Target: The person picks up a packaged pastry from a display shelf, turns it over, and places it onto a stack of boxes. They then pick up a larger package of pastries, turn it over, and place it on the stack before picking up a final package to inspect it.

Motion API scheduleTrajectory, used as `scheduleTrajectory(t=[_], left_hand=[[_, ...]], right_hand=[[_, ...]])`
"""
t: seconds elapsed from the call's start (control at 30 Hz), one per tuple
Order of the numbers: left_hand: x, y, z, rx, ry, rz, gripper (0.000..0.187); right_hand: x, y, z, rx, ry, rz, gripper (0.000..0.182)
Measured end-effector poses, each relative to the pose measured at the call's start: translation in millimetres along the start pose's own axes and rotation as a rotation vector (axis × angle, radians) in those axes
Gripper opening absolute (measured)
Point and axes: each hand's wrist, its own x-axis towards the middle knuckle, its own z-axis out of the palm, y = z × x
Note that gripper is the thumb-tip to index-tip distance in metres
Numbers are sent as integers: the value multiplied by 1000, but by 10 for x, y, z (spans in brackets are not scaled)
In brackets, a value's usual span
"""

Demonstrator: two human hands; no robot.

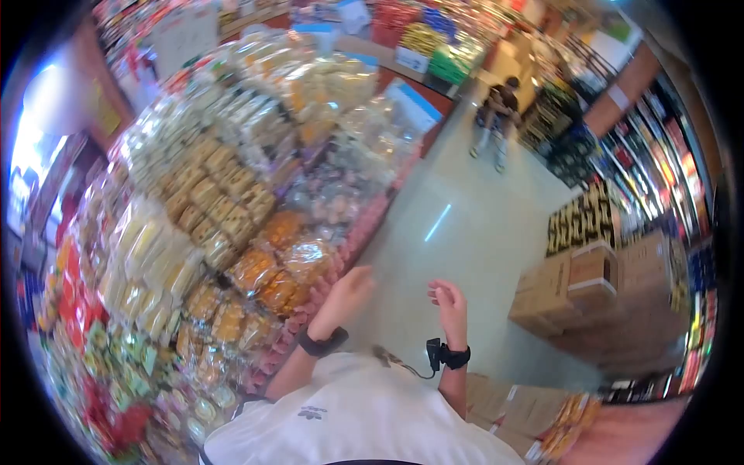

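My left hand [349, 293] is raised beside the pink ruffled edge [341, 267] of a display heaped with packaged food. Motion blurs its fingers, and I see nothing held in it. Nearest to it are clear bags of orange-brown baked snacks [283, 267]. My right hand [449, 301] hovers over the aisle floor with loosely bent fingers, apart from any goods and holding nothing. Both wrists wear black bands; a small black device [433, 353] with a cable sits at the right one.
Packs of square cakes [209, 190] and pale wrapped rolls [147, 248] fill the display. Brown cartons [573, 283] are stacked to the right, with more boxes [527, 407] low beside me. A person [497, 116] sits farther up the shiny aisle floor [434, 205].
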Motion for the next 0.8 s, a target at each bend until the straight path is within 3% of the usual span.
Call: scheduleTrajectory(t=[0.13, 0.37, 0.57, 0.8], left_hand=[[43, 96, 546, 84, -277, -50, 36], [79, 149, 1467, 141, -375, 64, 30], [40, 483, 2317, 93, -495, -16, 22], [76, 145, 3368, 70, -719, 3, 22]], right_hand=[[-431, 249, -606, 97, 230, 100, 25], [-979, 815, -1458, 222, 451, 185, 24], [-1232, 996, -2108, 294, 636, 67, 25], [-1884, 1175, -2907, 169, 810, 58, 22]])
